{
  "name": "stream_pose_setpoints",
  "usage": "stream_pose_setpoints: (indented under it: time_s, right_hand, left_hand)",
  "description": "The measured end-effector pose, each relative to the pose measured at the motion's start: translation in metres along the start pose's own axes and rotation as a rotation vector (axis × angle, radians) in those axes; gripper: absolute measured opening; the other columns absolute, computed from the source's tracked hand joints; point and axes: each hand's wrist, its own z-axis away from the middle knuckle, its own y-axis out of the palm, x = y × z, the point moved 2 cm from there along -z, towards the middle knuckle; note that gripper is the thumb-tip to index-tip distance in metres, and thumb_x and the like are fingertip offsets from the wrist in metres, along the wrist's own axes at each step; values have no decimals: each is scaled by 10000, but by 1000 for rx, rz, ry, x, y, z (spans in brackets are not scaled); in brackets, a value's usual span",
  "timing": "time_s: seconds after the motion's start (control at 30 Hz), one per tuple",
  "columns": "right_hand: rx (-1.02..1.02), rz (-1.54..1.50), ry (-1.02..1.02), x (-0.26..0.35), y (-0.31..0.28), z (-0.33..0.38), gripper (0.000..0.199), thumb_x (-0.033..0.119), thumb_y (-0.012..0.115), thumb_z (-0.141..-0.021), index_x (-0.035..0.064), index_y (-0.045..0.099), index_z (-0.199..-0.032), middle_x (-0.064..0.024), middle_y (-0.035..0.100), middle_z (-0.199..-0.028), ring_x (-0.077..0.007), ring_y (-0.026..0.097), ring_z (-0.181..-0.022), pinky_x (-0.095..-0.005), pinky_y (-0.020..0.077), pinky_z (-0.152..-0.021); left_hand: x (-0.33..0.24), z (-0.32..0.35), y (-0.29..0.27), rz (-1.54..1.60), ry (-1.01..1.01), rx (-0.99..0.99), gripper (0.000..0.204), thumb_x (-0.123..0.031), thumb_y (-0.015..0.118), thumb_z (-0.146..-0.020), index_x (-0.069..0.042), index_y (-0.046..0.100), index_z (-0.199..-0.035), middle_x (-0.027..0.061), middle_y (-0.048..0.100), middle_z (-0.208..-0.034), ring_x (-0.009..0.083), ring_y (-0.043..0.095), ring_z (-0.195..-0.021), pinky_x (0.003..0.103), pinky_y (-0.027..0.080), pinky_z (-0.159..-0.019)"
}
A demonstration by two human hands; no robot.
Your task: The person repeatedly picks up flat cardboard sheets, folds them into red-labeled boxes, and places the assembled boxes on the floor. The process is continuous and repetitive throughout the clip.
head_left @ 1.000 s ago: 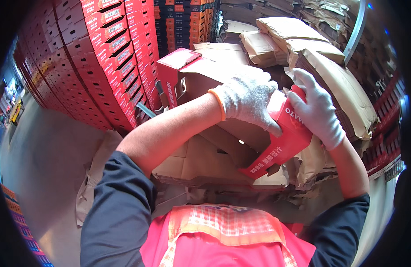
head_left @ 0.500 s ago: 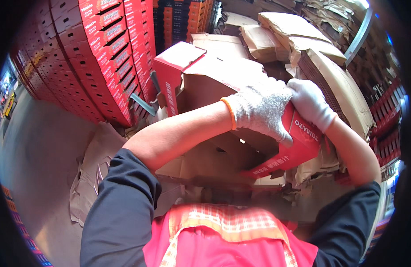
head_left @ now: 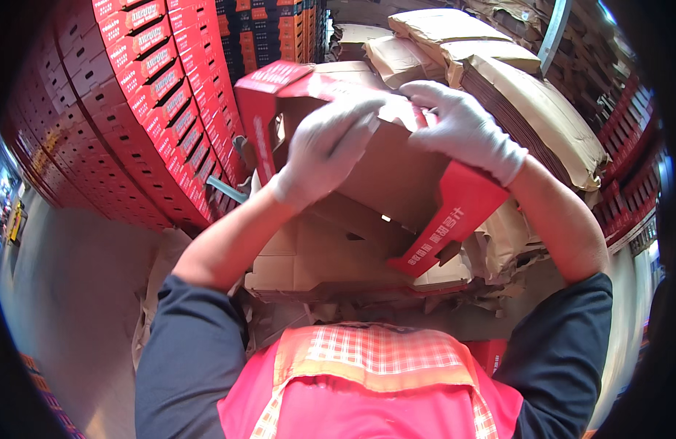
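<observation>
Head view: my left hand [head_left: 320,150] has left the red carton's [head_left: 393,164] right end for the middle of its far side, fingers curled, grip unclear; my right hand [head_left: 466,135] has its fingers bent around the carton's far edge. Work seems shifted there. The carton sits before me, a tall red stack [head_left: 144,95] to its left.

Red carton stacks [head_left: 144,110] towering left; orange and dark box stacks [head_left: 276,36] behind; paper-wrapped bundles [head_left: 539,117] right, near grey metal post [head_left: 555,33].
</observation>
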Motion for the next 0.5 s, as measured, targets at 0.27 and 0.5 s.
stream_pose_setpoints:
  time_s: [0.27, 0.5]
  right_hand:
    - [-4, -1255, 558, -135, 25, 92, 199, 173, 623, -923, 8, 672, -1024, -130, 702, -979, -210, 666, -897, -308, 537, -818]
    - [-96, -280, 603, -192, 134, 135, 222, 236, 612, -966, 40, 680, -1047, -108, 709, -971, -215, 686, -888, -359, 561, -790]
  left_hand:
    - [-61, 56, -68, -319, -29, -40, 885, -706, 319, -963, 76, 562, -1298, 179, 659, -1216, 314, 592, -1203, 465, 294, -1142]
    - [-75, -23, 71, -314, 212, 317, 790, -339, 814, -619, 59, 552, -1250, 207, 569, -1155, 383, 559, -1090, 450, 476, -933]
